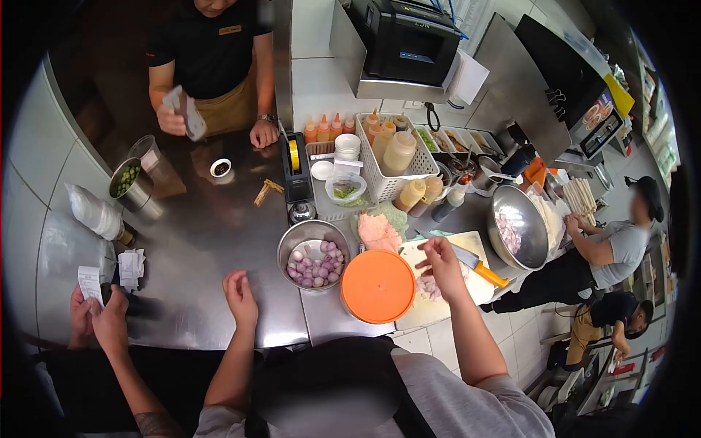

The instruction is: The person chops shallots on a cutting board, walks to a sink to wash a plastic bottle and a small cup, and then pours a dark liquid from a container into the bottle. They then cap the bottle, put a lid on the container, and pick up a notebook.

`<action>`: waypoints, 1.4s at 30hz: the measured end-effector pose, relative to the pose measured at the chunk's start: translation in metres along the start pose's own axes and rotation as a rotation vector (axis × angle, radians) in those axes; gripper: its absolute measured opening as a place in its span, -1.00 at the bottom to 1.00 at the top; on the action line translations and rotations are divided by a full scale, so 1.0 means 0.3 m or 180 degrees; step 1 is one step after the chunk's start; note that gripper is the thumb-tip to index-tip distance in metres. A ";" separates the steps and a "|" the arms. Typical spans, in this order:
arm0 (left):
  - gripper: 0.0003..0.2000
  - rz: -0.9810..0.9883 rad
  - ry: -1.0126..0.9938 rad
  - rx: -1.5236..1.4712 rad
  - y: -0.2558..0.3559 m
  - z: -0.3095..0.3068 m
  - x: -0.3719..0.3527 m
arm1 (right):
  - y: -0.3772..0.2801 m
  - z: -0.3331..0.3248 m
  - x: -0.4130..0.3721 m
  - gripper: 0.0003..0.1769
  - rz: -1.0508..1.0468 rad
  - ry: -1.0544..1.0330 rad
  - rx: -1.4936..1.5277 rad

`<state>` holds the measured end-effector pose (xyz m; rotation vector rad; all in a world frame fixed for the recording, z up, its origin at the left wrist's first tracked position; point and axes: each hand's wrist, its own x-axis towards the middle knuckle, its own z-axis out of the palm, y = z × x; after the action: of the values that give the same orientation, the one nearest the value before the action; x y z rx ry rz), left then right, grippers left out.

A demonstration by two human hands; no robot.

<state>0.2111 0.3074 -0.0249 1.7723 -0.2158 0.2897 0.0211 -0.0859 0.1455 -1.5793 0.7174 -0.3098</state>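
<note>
My left hand [241, 298] hovers over the front of the steel counter [212, 255], empty, its fingers slightly curled and apart. To its right stands a steel bowl [293, 235] of peeled shallots [318, 269]. An orange round lid [378, 287] lies between that bowl and the white cutting board [467, 241]. Over the board is my right hand [439, 261], its fingers bent and close together; whether they hold anything is too small to make out. Chopped shallots [429, 288] lie under it. A knife with a yellow handle [491, 275] rests on the board just right of my right hand.
A person [212, 58] across the counter holds a clear container. At left, another person's hands [106, 310] hold a receipt. A basket of sauce bottles [394, 164], a tape dispenser [294, 168] and a large steel bowl [518, 226] stand behind. Another person [621, 248] works at right.
</note>
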 end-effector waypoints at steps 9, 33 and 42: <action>-0.88 0.0111 0.0225 0.0382 0.008 -0.076 -0.112 | -0.013 0.109 0.092 -0.82 -0.0595 -0.0537 0.0079; -0.90 -0.0945 0.0419 -0.1437 0.149 0.102 0.290 | 0.113 0.142 0.006 -0.77 -0.1256 -0.0301 -0.0860; -0.90 -0.0885 0.0592 -0.1354 0.244 0.181 0.392 | 0.186 0.142 0.014 -0.78 -0.1432 -0.0500 -0.0491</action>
<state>0.3051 0.2397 0.0685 1.3241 0.0989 0.1888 0.0348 -0.0542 0.0843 -1.8846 0.2627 -0.4607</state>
